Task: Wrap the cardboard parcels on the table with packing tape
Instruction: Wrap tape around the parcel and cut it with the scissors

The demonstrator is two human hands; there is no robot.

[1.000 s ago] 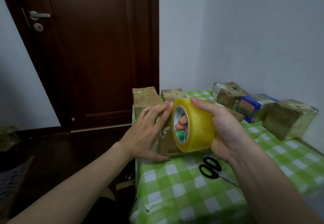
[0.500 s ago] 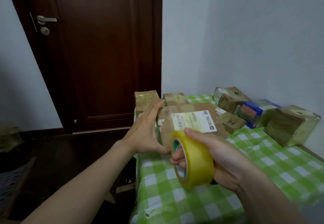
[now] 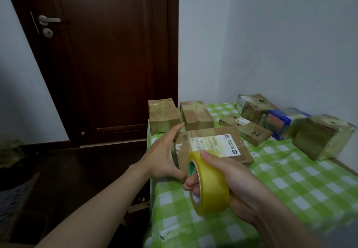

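A flat cardboard parcel with a white shipping label lies near the left edge of the green checked table. My left hand presses flat against the parcel's left side, fingers straight. My right hand grips a yellow roll of packing tape just in front of the parcel, fingers through the core and thumb on top of the roll.
Two taped parcels stand behind the one I hold. Three more cardboard parcels and a blue box sit along the right wall. A dark door stands beyond the table's left edge.
My right hand has brought the tape roll down from in front of the parcel's top to the table edge before it. The parcel's labelled top has come into sight. My left hand stays on its side.
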